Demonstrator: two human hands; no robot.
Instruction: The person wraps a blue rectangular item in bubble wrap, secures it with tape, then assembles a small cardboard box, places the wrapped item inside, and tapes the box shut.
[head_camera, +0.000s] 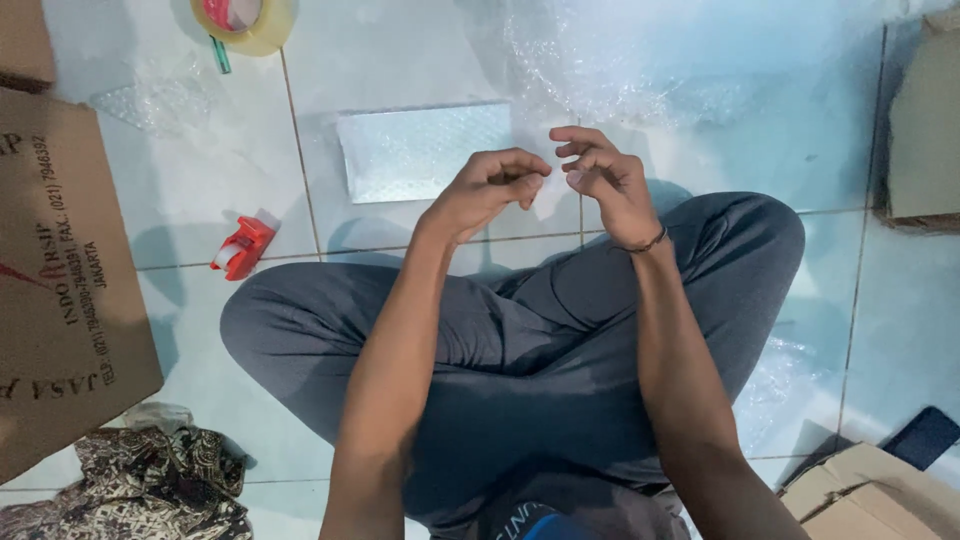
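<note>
The person sits cross-legged on a pale tiled floor. Both hands are held up over the knees, close together, fingertips almost meeting. The left hand has its fingers curled in, with finger and thumb pinched. The right hand is curled too, with its fingers bent toward the left one. Something thin and see-through may be stretched between them, maybe a bit of tape, but I cannot tell for sure.

The nearest thing is a flat packet wrapped in bubble wrap. It lies on the floor just past the hands, touching neither.

I think the packet is light and a little squishy outside, because the wrap is soft and full of air. It may be slippery, so holding it by its two short ends or along the long edges looks best. Pressing hard could pop the bubbles.

Past the packet lies a big loose sheet of bubble wrap. Left of the packet sits a small red tape cutter, and farther off a roll of clear tape. A brown cardboard box lies well to the left
</note>
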